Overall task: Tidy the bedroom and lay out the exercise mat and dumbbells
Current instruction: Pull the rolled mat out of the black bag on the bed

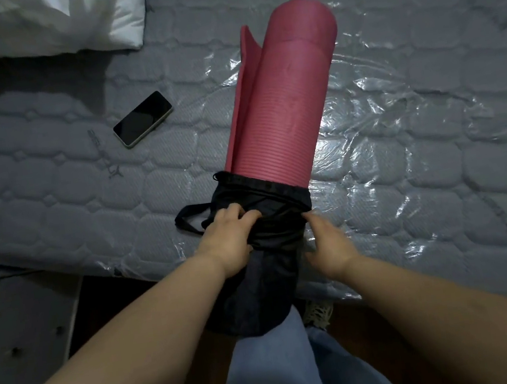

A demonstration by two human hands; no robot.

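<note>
A rolled pink exercise mat (284, 91) lies on the mattress, its far end pointing away from me. Its near end sits inside a black drawstring bag (266, 274), whose bunched mouth reaches about a third of the way up the roll. My left hand (229, 240) grips the gathered black fabric on the bag's left side. On the right side, my right hand (326, 243) pinches the fabric, its fingertips hidden in the folds. A black strap (188, 221) loops out to the left of the bag. No dumbbells are in view.
The grey quilted mattress (69, 200) is wrapped in clear plastic film. A dark smartphone (143, 118) lies on it to the left of the mat. A white pillow (55, 21) sits at the top left. A white cabinet (22, 335) stands at lower left beside dark floor.
</note>
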